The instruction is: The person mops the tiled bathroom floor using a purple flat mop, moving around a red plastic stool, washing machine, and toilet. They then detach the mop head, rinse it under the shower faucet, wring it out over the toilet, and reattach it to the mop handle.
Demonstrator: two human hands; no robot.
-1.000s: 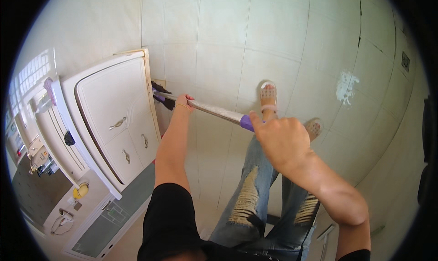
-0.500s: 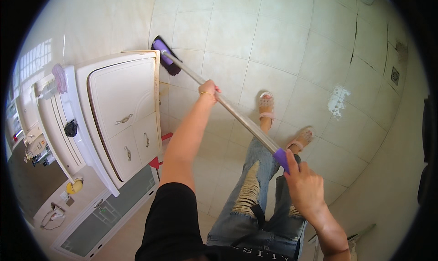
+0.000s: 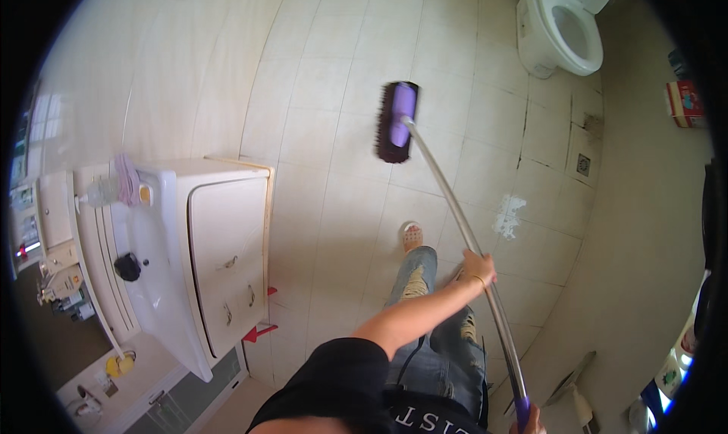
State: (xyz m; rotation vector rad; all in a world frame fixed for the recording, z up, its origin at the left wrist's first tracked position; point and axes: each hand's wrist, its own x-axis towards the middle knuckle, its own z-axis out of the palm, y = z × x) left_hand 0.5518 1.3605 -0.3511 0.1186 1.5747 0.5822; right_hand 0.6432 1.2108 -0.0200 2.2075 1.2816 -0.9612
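Observation:
A long-handled scrubbing brush has a purple head with dark bristles (image 3: pixel 396 122) resting on the cream tiled floor (image 3: pixel 326 131), out toward the toilet. Its metal pole (image 3: pixel 447 199) slants down to the lower right. My left hand (image 3: pixel 478 269) is closed around the pole about halfway along, the arm reaching out from a black sleeve. My right hand (image 3: pixel 531 423) grips the purple end of the pole at the bottom edge, and only its fingers show. My legs in torn jeans and a sandalled foot (image 3: pixel 412 235) stand under the pole.
A white toilet (image 3: pixel 565 25) stands at the top right. A cream vanity cabinet with a sink (image 3: pixel 227 260) fills the left. A floor drain (image 3: pixel 582 165) and a white stain (image 3: pixel 508 216) mark the tiles. A red box (image 3: pixel 685 103) and bottles (image 3: pixel 671 373) are on the right.
The brush head has swung away from the cabinet's side out over the open floor toward the toilet. Both hands kept their grip, and the view has tilted to show the toilet.

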